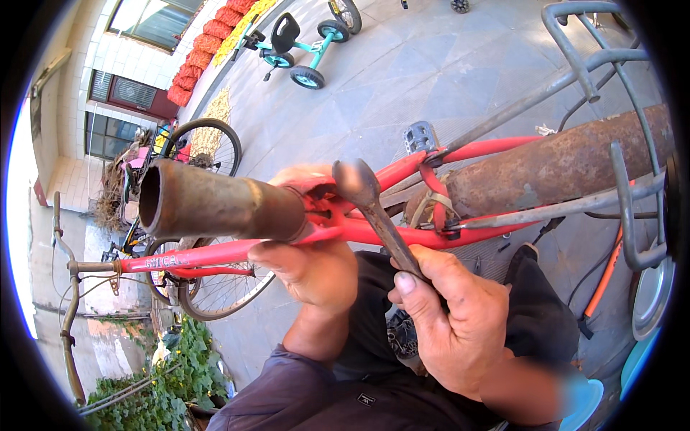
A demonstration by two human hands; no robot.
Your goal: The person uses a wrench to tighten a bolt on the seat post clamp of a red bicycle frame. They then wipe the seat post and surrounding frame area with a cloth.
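A red bicycle frame (198, 255) stretches across in front of me. A short, rusty metal tube (230, 208) with an open round end juts from its joint toward the left. My left hand (320, 273) is closed around that joint from below, its thumb on the near side and its fingers mostly hidden behind. My right hand (460, 316) grips the dark handle of an open-ended wrench (377, 219) between thumb and fingers. The wrench's slightly blurred jaw is up beside the joint; whether it touches the metal I cannot tell.
At right are a thick rusty pipe (553, 169) and a grey metal rack (632, 201). Handlebars (70, 309) stick out at left. Farther off stand a teal ride-on tricycle (309, 50), another bicycle's wheel (223, 147) and stacked red sacks (205, 47). An orange tube (602, 276) lies at right.
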